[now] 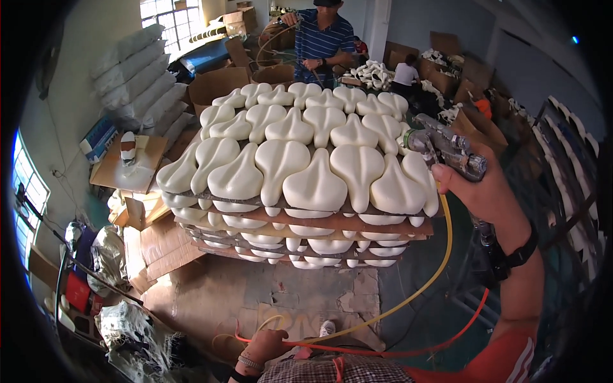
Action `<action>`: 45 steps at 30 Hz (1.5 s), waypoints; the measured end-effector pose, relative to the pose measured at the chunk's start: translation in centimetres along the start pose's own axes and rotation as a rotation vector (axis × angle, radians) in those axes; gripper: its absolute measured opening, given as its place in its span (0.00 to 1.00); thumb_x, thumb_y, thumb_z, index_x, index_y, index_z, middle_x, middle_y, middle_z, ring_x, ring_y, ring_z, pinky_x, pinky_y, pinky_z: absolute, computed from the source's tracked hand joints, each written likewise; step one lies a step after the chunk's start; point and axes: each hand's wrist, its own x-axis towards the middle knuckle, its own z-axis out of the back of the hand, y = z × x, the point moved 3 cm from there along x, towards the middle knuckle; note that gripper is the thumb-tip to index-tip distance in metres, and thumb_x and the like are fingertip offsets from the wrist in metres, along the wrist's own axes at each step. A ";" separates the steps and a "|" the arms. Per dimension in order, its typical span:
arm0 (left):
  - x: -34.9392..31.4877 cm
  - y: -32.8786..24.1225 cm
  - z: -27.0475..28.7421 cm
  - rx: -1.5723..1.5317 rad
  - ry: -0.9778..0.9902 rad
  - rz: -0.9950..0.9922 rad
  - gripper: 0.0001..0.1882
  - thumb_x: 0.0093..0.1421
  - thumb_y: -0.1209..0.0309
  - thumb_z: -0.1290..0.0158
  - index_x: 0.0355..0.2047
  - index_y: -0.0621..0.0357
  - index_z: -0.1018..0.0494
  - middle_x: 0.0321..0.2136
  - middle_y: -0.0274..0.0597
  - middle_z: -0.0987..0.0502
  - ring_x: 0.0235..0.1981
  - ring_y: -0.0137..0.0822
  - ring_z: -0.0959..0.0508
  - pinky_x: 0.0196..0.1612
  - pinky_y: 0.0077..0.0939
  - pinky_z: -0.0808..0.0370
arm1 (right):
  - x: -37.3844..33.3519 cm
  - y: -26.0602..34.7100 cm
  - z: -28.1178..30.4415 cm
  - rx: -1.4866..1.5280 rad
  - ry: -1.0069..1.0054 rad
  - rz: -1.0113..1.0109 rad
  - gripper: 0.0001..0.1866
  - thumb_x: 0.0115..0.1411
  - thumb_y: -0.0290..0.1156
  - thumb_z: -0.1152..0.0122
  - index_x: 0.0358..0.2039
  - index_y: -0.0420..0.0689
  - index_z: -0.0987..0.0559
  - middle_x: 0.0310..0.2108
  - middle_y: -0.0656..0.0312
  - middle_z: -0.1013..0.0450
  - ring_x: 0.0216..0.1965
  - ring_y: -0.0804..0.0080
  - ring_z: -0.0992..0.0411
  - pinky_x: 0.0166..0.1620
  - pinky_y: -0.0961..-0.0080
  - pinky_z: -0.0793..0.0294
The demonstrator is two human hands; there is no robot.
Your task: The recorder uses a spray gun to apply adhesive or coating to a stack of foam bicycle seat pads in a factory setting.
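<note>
In my raised right hand [476, 182] is a metal spray gun [440, 142], held beside the far right corner of the pile. A yellow hose [449, 230] hangs from near the gun and curves down toward my waist. Cream foam bicycle saddle pads [314, 182] lie in rows on the top board, wide and narrow ends alternating. Further layers of pads show between boards [332, 223] underneath. Low in front of my body, my left hand [267, 346] is closed around hose, where a red hose [357, 349] and yellow loops meet; its fingertips are partly hidden.
Across the pile stands a person in a blue striped shirt [322, 39], one hand raised with a hosed tool. White sacks [131, 73] and cardboard boxes [159, 246] line the left. Racks of pads [562, 147] stand right. Other people sit farther back.
</note>
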 end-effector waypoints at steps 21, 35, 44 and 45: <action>-7.4 -0.4 -3.7 0.052 -0.007 -0.126 0.22 0.51 0.48 0.42 0.36 0.53 0.22 0.25 0.48 0.21 0.29 0.49 0.20 0.34 0.40 0.23 | -14.7 6.0 -0.3 0.029 0.077 0.061 0.23 0.54 0.25 0.39 0.51 0.37 0.31 0.36 0.61 0.25 0.36 0.82 0.30 0.41 0.80 0.30; -3.2 -5.1 -4.8 0.026 0.010 -0.089 0.22 0.51 0.48 0.43 0.36 0.52 0.23 0.28 0.47 0.21 0.32 0.49 0.21 0.37 0.41 0.24 | -14.5 4.3 2.9 -0.012 0.338 0.249 0.25 0.53 0.24 0.39 0.52 0.35 0.32 0.33 0.57 0.24 0.31 0.77 0.27 0.37 0.80 0.29; 0.0 -8.5 -4.9 0.055 0.043 -0.064 0.22 0.51 0.47 0.44 0.37 0.50 0.23 0.27 0.47 0.21 0.32 0.49 0.21 0.37 0.40 0.25 | -12.5 1.3 6.6 0.019 0.406 0.182 0.25 0.53 0.24 0.40 0.52 0.36 0.32 0.33 0.58 0.25 0.30 0.78 0.28 0.36 0.80 0.30; 0.4 -8.9 -4.8 0.056 0.043 -0.063 0.22 0.51 0.47 0.44 0.37 0.50 0.23 0.27 0.47 0.21 0.32 0.49 0.21 0.37 0.40 0.25 | -12.2 0.7 6.8 0.020 0.406 0.182 0.25 0.53 0.24 0.40 0.52 0.36 0.32 0.33 0.58 0.25 0.30 0.78 0.28 0.36 0.80 0.30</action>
